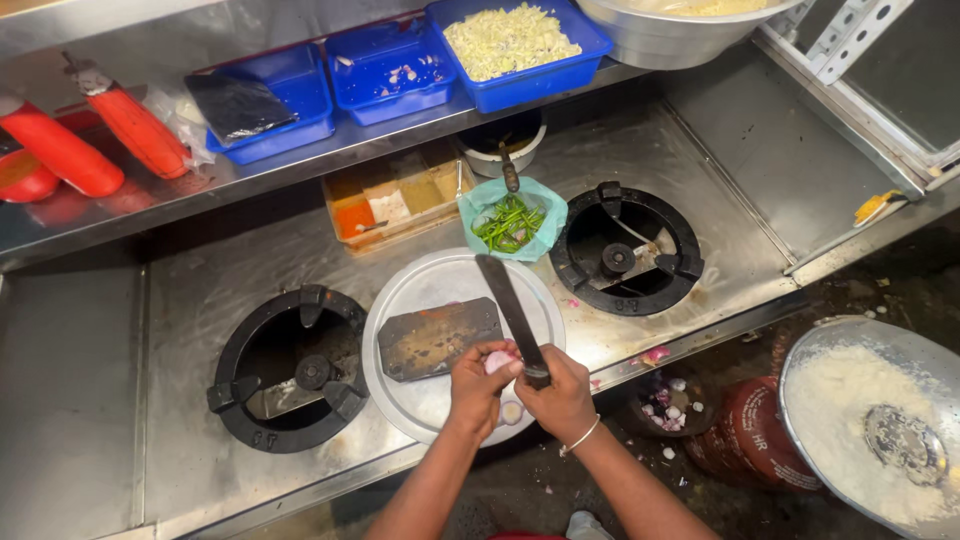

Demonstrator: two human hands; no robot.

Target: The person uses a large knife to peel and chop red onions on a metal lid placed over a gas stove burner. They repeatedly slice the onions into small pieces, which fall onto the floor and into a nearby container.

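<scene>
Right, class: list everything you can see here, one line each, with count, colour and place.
onion: one, pink-white, over the round tray.
knife: one, dark blade, over the tray.
round tray: one, grey, between the burners.
small board: one, brown, on the tray.
burners: two, black, on the steel counter.
green chillies: a bunch, in a teal bag.
blue tubs: three, on the shelf.
red bottles: several, shelf left.
left hand: holds the onion.
right hand: holds the knife.
</scene>
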